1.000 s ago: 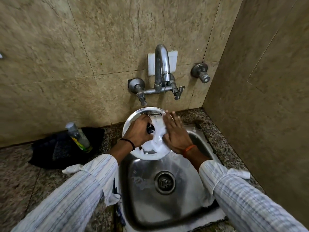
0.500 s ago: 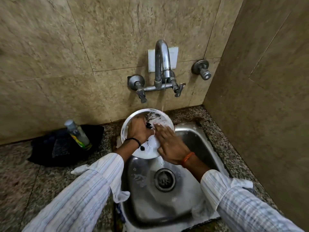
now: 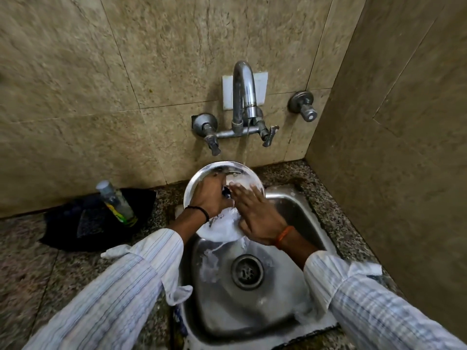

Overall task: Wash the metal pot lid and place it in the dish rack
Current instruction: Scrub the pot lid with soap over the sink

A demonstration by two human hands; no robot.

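Nearest the camera, two striped sleeves (image 3: 113, 294) reach forward over the steel sink (image 3: 298, 213), whose drain (image 3: 247, 272) lies open among patches of foam on the basin floor.

Above the far left part of the sink the lid (image 3: 219, 170) is held tilted, its upper rim toward the wall and its lower edge dipping over the basin. The left hand (image 3: 209, 198) is clamped on the dark knob at the lid's middle, fingers curled around it. The right hand (image 3: 255, 218) lies flat and open against the lid's soapy face, fingers spread and gripping nothing; it seems to be rubbing the suds about. White lather covers the lower half of the lid, while the upper part shows bare metal.

A thin stream falls from the tap (image 3: 243, 97) onto the lid's upper right rim, so this looks like the rinsing stage: soaping seems done, rinsing only partly so. Clearing the remaining foam and carrying the lid to the rack are still to come.

To the left on the counter (image 3: 38, 261) a clear bottle (image 3: 116, 202) leans on a dark cloth (image 3: 83, 218).

No dish rack shows anywhere in view, so where the lid must go cannot be told. The knob is nearly all hidden by the left hand, the lid's underside is out of sight, and a white cloth or foam at the sink's near right corner is hard to make out.
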